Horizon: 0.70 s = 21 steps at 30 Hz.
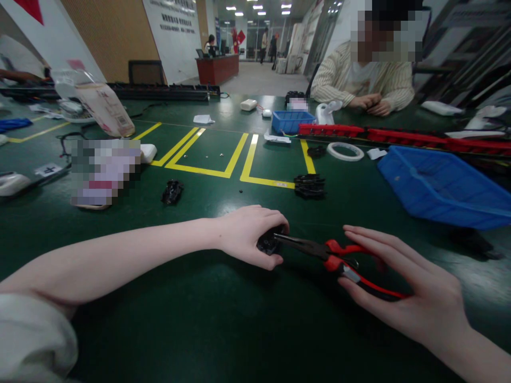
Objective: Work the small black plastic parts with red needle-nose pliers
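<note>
My left hand (251,231) is closed around a small black part (268,243), pressing it near the green table top; the fingers cover much of it. My right hand (415,287) grips long-nose pliers (309,247) with red and black handles. The jaw tips touch or nearly touch the black part between my left thumb and fingers. Whether the jaws pinch anything is too small to tell. Beyond my hands lie a crumpled-looking black piece (172,192) and a stack of black pieces (310,186).
A blue bin (451,186) stands at right, a smaller blue bin (293,121) farther back. Yellow tape (203,171) marks the table. A tape roll (345,151), a phone (107,175) and a tilted bottle (106,109) lie around. Across the table sits a person in a striped shirt (335,74).
</note>
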Tool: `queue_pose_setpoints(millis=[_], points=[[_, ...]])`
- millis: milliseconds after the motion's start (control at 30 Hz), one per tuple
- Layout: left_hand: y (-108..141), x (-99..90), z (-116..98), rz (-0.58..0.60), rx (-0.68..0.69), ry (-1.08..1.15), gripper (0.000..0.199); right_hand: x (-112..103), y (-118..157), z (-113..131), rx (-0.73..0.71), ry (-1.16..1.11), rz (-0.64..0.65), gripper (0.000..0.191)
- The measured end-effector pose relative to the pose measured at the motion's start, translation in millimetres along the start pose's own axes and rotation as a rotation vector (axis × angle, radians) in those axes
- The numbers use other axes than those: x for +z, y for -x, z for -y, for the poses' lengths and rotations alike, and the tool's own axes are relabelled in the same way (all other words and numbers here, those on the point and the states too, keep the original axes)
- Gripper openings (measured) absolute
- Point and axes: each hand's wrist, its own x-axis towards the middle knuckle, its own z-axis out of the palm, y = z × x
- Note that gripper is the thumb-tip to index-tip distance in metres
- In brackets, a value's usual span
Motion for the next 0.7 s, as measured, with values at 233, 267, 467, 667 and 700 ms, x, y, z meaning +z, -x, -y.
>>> queue_pose_setpoints(millis=[233, 267, 467, 667, 700], points=[[0.0, -0.3, -1.2, 0.0, 0.003, -0.009, 0.047, -1.1, 2.7, -3.3, -0.008, 0.022, 0.021, 0.05], [0.0, -0.3, -1.2, 0.001, 0.003, -0.011, 0.047, -1.0, 2.8, -3.2, -0.005, 0.023, 0.022, 0.05], [0.7, 1.9, 0.0, -0.014, 0.028, -0.022, 0.049, 2.0, 3.8, -0.1, 0.017, -0.013, 0.018, 0.048], [0.7, 3.9, 1.3, -0.021, 0.035, -0.02, 0.049, 3.4, 3.1, -3.3, -0.038, -0.013, 0.005, 0.046], [0.7, 4.1, 1.5, -0.026, 0.036, -0.021, 0.049, 3.3, 2.5, -3.4, -0.046, -0.017, 0.002, 0.045]])
